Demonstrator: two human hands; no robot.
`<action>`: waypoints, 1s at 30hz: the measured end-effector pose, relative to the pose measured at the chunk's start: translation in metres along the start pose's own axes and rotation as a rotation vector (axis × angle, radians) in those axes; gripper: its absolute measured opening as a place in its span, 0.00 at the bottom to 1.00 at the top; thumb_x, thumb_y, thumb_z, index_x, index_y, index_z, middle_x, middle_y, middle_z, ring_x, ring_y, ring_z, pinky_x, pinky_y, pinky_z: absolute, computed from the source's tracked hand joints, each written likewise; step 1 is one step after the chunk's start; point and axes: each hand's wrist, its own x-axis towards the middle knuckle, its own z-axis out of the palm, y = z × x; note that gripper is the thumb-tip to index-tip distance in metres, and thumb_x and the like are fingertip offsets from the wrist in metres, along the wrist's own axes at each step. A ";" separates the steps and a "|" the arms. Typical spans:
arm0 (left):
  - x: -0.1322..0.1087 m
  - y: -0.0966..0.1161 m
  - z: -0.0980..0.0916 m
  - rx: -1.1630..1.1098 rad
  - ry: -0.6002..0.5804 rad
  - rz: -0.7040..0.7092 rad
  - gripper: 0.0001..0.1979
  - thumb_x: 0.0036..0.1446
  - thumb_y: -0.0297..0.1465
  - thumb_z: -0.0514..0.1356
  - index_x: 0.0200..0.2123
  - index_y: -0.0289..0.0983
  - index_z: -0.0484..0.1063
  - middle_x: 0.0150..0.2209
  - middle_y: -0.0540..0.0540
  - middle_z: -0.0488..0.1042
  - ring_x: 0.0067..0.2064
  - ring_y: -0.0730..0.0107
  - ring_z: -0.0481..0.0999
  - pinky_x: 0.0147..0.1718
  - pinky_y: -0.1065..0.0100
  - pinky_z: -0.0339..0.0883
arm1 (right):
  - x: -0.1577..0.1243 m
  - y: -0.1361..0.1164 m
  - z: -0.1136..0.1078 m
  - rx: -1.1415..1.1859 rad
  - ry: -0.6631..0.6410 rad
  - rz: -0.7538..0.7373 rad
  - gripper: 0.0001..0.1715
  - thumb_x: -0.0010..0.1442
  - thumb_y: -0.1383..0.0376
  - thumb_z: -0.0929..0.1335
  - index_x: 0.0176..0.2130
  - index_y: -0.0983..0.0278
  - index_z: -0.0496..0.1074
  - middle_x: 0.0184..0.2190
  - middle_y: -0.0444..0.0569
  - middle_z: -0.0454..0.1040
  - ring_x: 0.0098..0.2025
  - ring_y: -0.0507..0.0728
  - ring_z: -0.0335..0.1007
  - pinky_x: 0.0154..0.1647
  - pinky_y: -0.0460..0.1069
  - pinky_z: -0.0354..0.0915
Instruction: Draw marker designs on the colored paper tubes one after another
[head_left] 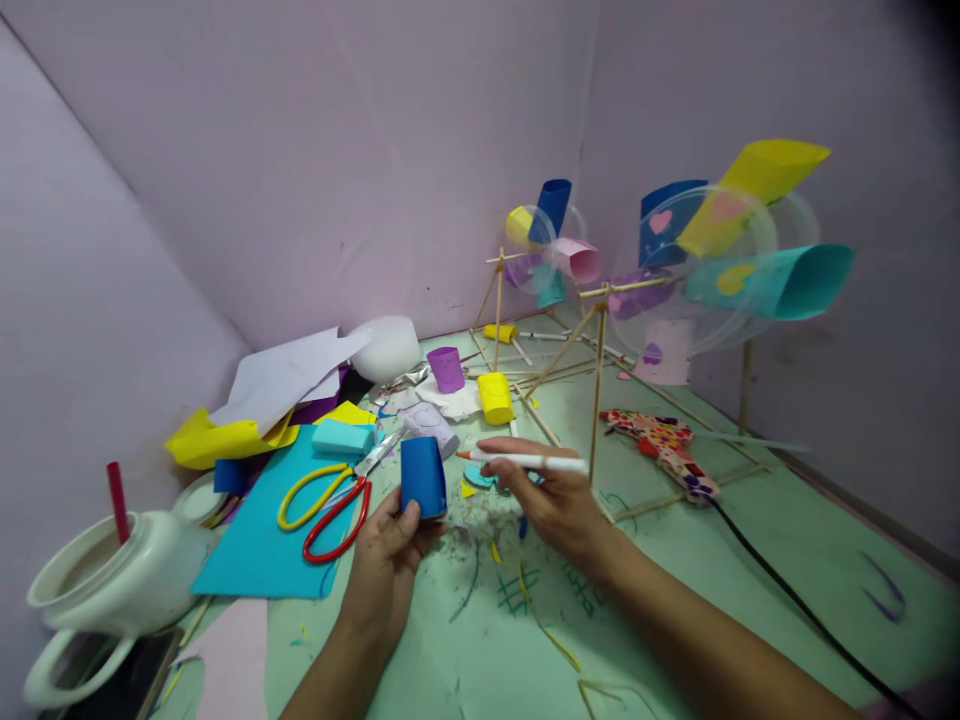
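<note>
Blue paper: holding a small tube point(422, 470) of it in the left hand point(394, 540), above the middle of the green table point(465, 660), pressing with the thumb near its lower edge. Holding a white pen point(551, 463) in the right hand point(551, 505), closing thumb and fingers around the barrel, pointing its orange tip toward the tube, showing a narrow gap. Finding open room between the hands, toward the near side, over drawn lines point(517, 592). Meeting closer limits at left, at the scissors point(371, 462) partly over a turquoise sheet point(262, 540); at right, near the stick frame point(598, 400). Losing some left fingers behind the tube. Seeing a pink sheet point(232, 660) and a black cable point(795, 600) only in part, cut off by the picture border. Not managing to recognise the dark flat thing point(142, 670) under the white pot point(150, 565).
</note>
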 end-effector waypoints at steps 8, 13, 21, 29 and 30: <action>-0.001 0.001 0.000 -0.063 -0.089 -0.192 0.09 0.52 0.26 0.59 0.36 0.27 0.74 0.33 0.32 0.79 0.36 0.52 0.79 0.37 0.57 0.72 | -0.002 -0.011 0.005 0.299 0.208 0.097 0.17 0.60 0.52 0.64 0.34 0.63 0.71 0.22 0.44 0.71 0.22 0.51 0.67 0.22 0.46 0.65; -0.002 0.002 -0.001 -0.081 -0.226 -0.281 0.11 0.54 0.28 0.58 0.38 0.28 0.75 0.35 0.31 0.79 0.33 0.54 0.79 0.32 0.60 0.71 | 0.003 -0.008 0.007 0.205 0.025 0.122 0.11 0.61 0.62 0.63 0.44 0.60 0.69 0.42 0.49 0.74 0.43 0.56 0.72 0.46 0.54 0.66; -0.004 0.001 0.000 -0.009 -0.266 -0.343 0.12 0.56 0.31 0.56 0.34 0.29 0.76 0.30 0.34 0.78 0.29 0.58 0.78 0.28 0.62 0.71 | 0.010 -0.005 -0.005 0.111 -0.349 0.292 0.22 0.45 0.69 0.72 0.41 0.61 0.64 0.31 0.41 0.66 0.34 0.53 0.65 0.36 0.47 0.63; -0.010 -0.001 0.002 0.223 -0.212 -0.079 0.24 0.42 0.36 0.68 0.45 0.35 0.74 0.42 0.36 0.77 0.38 0.51 0.76 0.28 0.60 0.72 | 0.003 0.003 0.002 0.161 -0.392 0.289 0.21 0.42 0.72 0.70 0.35 0.60 0.58 0.25 0.37 0.61 0.27 0.50 0.59 0.25 0.43 0.57; -0.011 -0.002 0.003 0.287 -0.200 -0.029 0.27 0.39 0.34 0.69 0.46 0.35 0.74 0.43 0.37 0.76 0.39 0.51 0.76 0.28 0.62 0.72 | 0.002 0.003 0.003 0.148 -0.403 0.276 0.21 0.42 0.72 0.70 0.34 0.60 0.58 0.24 0.37 0.61 0.26 0.50 0.58 0.25 0.43 0.57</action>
